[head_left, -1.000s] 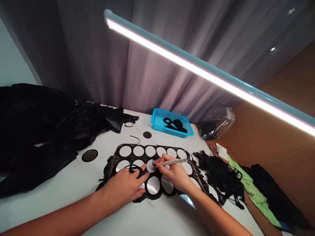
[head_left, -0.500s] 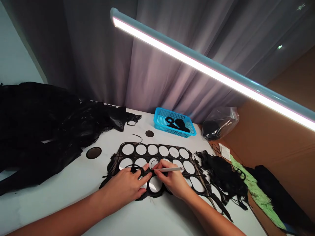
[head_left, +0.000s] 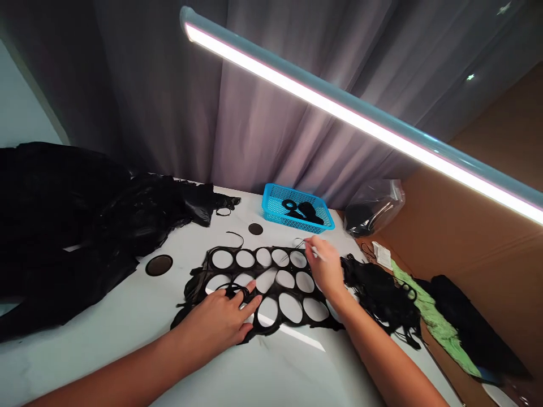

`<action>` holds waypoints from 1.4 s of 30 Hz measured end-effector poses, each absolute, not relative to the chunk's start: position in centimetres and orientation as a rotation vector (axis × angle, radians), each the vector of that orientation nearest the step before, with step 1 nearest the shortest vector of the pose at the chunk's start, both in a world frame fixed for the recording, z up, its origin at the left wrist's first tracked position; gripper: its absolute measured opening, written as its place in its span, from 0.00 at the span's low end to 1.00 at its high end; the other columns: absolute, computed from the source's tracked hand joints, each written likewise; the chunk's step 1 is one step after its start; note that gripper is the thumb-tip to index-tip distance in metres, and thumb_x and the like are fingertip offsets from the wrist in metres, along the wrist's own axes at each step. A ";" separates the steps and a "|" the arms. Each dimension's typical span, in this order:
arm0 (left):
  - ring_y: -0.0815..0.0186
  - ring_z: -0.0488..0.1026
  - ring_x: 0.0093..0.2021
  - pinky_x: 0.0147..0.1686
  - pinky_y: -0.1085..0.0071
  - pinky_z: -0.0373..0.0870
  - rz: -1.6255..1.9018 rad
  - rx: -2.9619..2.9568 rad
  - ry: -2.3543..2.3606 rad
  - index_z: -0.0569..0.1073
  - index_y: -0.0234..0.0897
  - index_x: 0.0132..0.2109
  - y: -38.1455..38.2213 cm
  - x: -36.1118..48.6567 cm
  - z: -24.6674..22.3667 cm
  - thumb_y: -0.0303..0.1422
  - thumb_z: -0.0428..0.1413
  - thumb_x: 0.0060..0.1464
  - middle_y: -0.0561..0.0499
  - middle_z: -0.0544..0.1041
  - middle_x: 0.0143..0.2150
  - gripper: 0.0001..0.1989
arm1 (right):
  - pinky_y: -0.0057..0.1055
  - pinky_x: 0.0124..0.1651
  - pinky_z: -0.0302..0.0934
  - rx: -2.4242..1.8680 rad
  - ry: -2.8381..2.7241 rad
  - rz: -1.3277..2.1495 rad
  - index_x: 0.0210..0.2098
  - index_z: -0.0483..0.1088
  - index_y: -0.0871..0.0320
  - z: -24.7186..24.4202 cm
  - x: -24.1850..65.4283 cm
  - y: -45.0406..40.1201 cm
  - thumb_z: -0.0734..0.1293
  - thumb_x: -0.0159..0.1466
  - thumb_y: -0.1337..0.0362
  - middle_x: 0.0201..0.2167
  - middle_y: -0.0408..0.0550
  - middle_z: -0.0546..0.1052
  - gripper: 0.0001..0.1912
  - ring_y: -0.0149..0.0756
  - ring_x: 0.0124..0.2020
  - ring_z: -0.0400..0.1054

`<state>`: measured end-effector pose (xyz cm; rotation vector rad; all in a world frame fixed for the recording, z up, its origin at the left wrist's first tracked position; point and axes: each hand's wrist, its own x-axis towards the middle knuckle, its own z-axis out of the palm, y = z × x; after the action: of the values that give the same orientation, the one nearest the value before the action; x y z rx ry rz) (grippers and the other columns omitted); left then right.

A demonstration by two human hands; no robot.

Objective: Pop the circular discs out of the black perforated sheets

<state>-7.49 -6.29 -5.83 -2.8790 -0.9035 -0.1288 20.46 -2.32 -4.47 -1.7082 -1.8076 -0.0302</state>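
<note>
My left hand (head_left: 229,316) lies flat with fingers spread on a black rubbery sheet (head_left: 197,285) cut with rows of round holes. Several thin black rings (head_left: 245,293) are looped over its fingers. My right hand (head_left: 327,270) is raised over the sheet's right far part, pinching a slim pale stick-like tool (head_left: 319,254); motion blurs it. A thin dark ring (head_left: 299,241) shows by its tip, just past the far edge of the sheet. Whether the tool grips this ring I cannot make out. The sheet is pulled up and creased below the right hand.
A blue basket (head_left: 265,211) with black pieces stands at the back. Two dark discs (head_left: 159,265) lie on the white table (head_left: 106,345). Black sheeting (head_left: 85,226) is heaped left; black scraps (head_left: 382,294), green cloth (head_left: 432,316) and a clear bag (head_left: 375,206) lie right. A lamp (head_left: 339,110) hangs above.
My right hand has moved from the middle of the sheet up and to the right with the tool. The sheet's holes there have shifted and stretched. My left hand has stayed put.
</note>
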 end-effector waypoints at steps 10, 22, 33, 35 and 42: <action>0.64 0.76 0.34 0.32 0.67 0.69 -0.267 -3.110 -0.556 0.67 0.46 0.61 -6.9 -9.3 -4.9 0.35 0.60 0.59 0.47 0.73 0.61 0.23 | 0.32 0.40 0.62 -1.542 -1.632 0.841 0.27 0.64 0.55 -3.0 17.1 -10.0 0.64 0.66 0.59 0.38 0.49 0.80 0.12 0.39 0.38 0.72; 0.63 0.76 0.32 0.32 0.65 0.68 -0.168 -3.114 -0.661 0.65 0.49 0.63 -7.9 -9.1 -5.4 0.35 0.57 0.61 0.47 0.76 0.54 0.24 | 0.28 0.30 0.56 -1.499 -1.619 1.036 0.34 0.72 0.56 -5.8 13.8 -13.6 0.65 0.65 0.65 0.32 0.45 0.76 0.04 0.33 0.30 0.65; 0.62 0.75 0.32 0.33 0.64 0.68 -0.142 -3.112 -0.669 0.66 0.50 0.63 -7.9 -9.2 -5.3 0.36 0.57 0.60 0.45 0.76 0.56 0.24 | 0.29 0.31 0.59 -1.516 -1.761 0.915 0.37 0.72 0.54 -5.8 13.6 -13.8 0.65 0.64 0.69 0.33 0.44 0.77 0.05 0.34 0.32 0.67; 0.61 0.75 0.32 0.33 0.64 0.68 -0.117 -3.113 -0.671 0.66 0.50 0.63 -7.9 -9.2 -5.3 0.37 0.58 0.60 0.45 0.76 0.56 0.25 | 0.29 0.32 0.60 -1.522 -1.806 0.867 0.35 0.71 0.54 -5.8 13.6 -13.7 0.65 0.64 0.70 0.34 0.44 0.77 0.05 0.35 0.33 0.68; 0.60 0.76 0.32 0.32 0.63 0.71 -0.112 -3.075 -0.670 0.68 0.50 0.62 -8.1 -9.3 -5.3 0.37 0.58 0.59 0.43 0.74 0.59 0.24 | 0.39 0.45 0.65 -1.348 -2.116 0.432 0.33 0.66 0.53 -7.4 13.1 -14.3 0.61 0.66 0.72 0.44 0.49 0.78 0.08 0.43 0.45 0.70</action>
<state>-9.25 -8.08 -5.29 -3.0753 -0.6700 -0.1117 13.06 -14.33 -7.38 -1.3483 -2.1159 0.4319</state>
